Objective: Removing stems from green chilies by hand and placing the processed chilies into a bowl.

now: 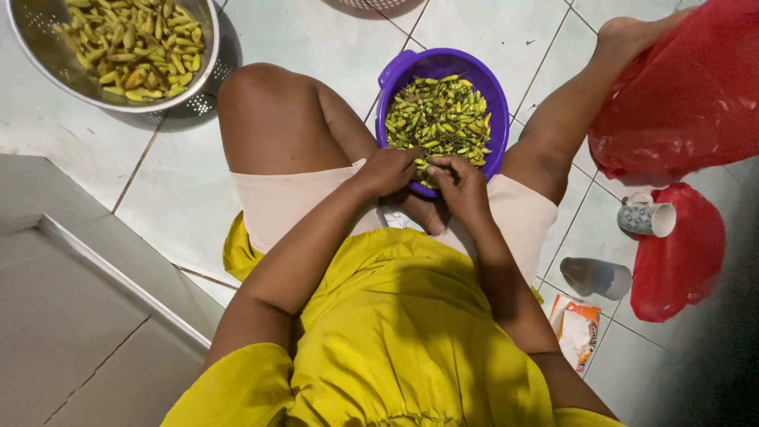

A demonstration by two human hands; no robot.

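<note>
While the person sits on a pale tiled floor [316,39] with knees spread, both hands meet at the near rim of a purple basket [395,73] that stands on the tiles between the legs. That basket is heaped with small green and yellowish chillies [439,119]. The left hand [389,170] curls its fingers together over the rim, pinching something small among the chillies, though what exactly it pinches is too small to make out. The right hand [461,180] sits just beside it, fingertips bent inward on a green chilli at the basket's edge (the two hands almost touch). At the far left, a metal colander [32,47] holds more chillies, duller and more yellow-brown, and casts a dotted shadow on the floor. Dark grout lines cross the tiles on a slant. At the near left, a grey raised step [71,300] with a lighter edge runs diagonally. On the right lie two red plastic bags [680,95], the far one large and the near one smaller, with a patterned mug [647,218] on its side between them, a clear plastic cup [597,277] also tipped over, and a small printed packet [575,330] nearest of all.
</note>
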